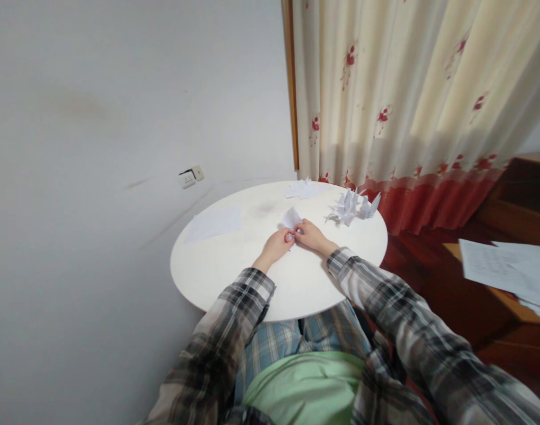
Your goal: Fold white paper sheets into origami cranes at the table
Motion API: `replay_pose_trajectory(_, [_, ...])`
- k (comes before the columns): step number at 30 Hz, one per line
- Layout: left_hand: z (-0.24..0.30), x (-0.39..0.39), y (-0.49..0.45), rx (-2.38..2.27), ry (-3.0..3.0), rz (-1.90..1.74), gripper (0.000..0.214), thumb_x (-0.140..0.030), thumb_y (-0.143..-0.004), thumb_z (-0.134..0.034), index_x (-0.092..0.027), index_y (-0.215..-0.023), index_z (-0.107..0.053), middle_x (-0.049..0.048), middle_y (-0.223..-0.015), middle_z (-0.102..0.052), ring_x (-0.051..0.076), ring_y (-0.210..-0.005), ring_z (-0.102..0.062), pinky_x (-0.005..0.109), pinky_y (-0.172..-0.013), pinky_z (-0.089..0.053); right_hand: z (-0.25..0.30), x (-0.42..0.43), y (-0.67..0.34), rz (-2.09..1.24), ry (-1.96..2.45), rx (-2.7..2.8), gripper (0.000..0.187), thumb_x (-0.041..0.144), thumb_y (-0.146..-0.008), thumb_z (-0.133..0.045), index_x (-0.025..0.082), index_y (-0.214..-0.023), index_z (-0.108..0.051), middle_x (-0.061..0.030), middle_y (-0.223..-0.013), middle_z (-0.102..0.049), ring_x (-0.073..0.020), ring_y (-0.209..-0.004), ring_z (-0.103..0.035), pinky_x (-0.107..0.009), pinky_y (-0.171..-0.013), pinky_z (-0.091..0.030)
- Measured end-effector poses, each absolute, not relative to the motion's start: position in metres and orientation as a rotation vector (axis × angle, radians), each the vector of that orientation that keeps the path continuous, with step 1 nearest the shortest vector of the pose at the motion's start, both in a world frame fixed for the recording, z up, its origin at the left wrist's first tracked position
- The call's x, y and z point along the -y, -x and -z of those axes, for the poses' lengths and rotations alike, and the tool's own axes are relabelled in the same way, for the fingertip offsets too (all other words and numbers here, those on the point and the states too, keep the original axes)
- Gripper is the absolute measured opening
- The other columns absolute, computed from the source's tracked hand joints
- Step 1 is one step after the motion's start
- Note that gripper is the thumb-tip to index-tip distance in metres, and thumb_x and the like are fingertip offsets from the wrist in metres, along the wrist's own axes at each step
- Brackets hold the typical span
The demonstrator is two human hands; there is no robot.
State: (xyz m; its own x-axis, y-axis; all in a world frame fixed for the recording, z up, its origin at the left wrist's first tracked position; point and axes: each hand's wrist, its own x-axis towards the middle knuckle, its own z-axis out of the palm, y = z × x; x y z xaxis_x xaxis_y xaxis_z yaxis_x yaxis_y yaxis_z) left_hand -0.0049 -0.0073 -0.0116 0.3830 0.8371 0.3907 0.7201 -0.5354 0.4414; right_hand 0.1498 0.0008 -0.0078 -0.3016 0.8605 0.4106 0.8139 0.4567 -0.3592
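A small folded piece of white paper point(291, 219) lies on the round white table point(234, 277), one corner sticking up. My left hand point(278, 244) and my right hand point(310, 234) meet at its near edge, fingers pinched together on the paper. Both arms wear plaid sleeves. A flat white sheet point(214, 224) lies to the left of my hands.
Several folded paper figures point(352, 208) stand at the table's far right, and crumpled paper point(303, 189) lies at the far edge. A flowered curtain point(406, 106) hangs behind. Loose sheets point(509, 268) rest on a wooden surface at right. A wall socket point(190, 176) sits at left.
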Motion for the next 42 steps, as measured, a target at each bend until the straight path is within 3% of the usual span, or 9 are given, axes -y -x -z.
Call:
replay_pose_trajectory(5, [0.0112, 0.0093, 0.0039, -1.335, -2.386, -0.885, 0.026, -0.023, -0.076, -0.048, -0.017, -0.102, -0.052, -0.0024, -0.067, -0.053, 0.01, -0.06, -0.048, 0.022, -0.057, -0.038, 0.0105, -0.0037, -0.1501, -0.147, 1.404, 2.117, 0.028, 0.039, -0.082, -0.049, 0.016, -0.09, -0.064, -0.0044, -0.085, -0.052, -0.0129, -0.082, -0.049, -0.022, -0.078, -0.035])
replay_pose_trajectory(10, [0.0092, 0.0097, 0.0039, -1.386, -2.339, -0.894, 0.029, -0.021, -0.079, -0.044, -0.017, -0.107, -0.048, -0.001, -0.072, -0.056, 0.012, -0.065, -0.051, 0.024, -0.063, -0.041, 0.0118, -0.0044, -0.1508, -0.198, 1.375, 2.095, 0.023, 0.036, -0.076, -0.057, 0.016, -0.085, -0.065, -0.0037, -0.085, -0.051, -0.0128, -0.083, -0.049, -0.023, -0.078, -0.035])
replay_pose_trajectory(25, [0.0116, 0.0054, 0.0048, -1.346, -2.489, -0.956, 0.026, -0.008, -0.071, -0.048, -0.015, -0.094, -0.057, 0.0051, -0.087, -0.059, 0.016, -0.082, -0.053, 0.031, -0.08, -0.043, 0.0163, -0.0087, -0.1517, -0.212, 1.311, 2.07, 0.018, 0.033, -0.069, -0.065, 0.017, -0.077, -0.065, -0.0036, -0.084, -0.051, -0.013, -0.08, -0.049, -0.023, -0.075, -0.037])
replay_pose_trajectory(29, [0.0145, 0.0027, 0.0058, -1.308, -2.481, -0.957, 0.024, -0.012, -0.072, -0.051, -0.014, -0.095, -0.057, 0.0055, -0.089, -0.059, 0.017, -0.084, -0.053, 0.031, -0.08, -0.043, 0.0156, -0.008, -0.1516, -0.221, 1.319, 2.062, 0.017, 0.032, -0.07, -0.065, 0.017, -0.077, -0.065, -0.0031, -0.082, -0.052, -0.0125, -0.078, -0.049, -0.023, -0.074, -0.037])
replay_pose_trajectory(35, [0.0171, 0.0009, 0.0065, -1.22, -2.524, -0.934, 0.021, -0.018, -0.076, -0.052, -0.016, -0.096, -0.058, 0.0052, -0.093, -0.059, 0.016, -0.089, -0.052, 0.031, -0.085, -0.04, 0.0141, -0.007, -0.1531, -0.195, 1.38, 2.045, 0.031, 0.045, -0.072, -0.06, 0.016, -0.08, -0.064, -0.0043, -0.084, -0.053, -0.0129, -0.08, -0.05, -0.023, -0.074, -0.036])
replay_pose_trajectory(42, [0.0139, 0.0052, 0.0051, -1.237, -2.52, -0.889, 0.021, -0.024, -0.079, -0.051, -0.017, -0.097, -0.058, 0.0052, -0.095, -0.059, 0.017, -0.092, -0.052, 0.031, -0.086, -0.04, 0.0135, -0.0067, -0.1544, -0.173, 1.49, 2.031, 0.029, 0.044, -0.074, -0.059, 0.017, -0.084, -0.064, -0.005, -0.087, -0.055, -0.0129, -0.082, -0.051, -0.023, -0.075, -0.036])
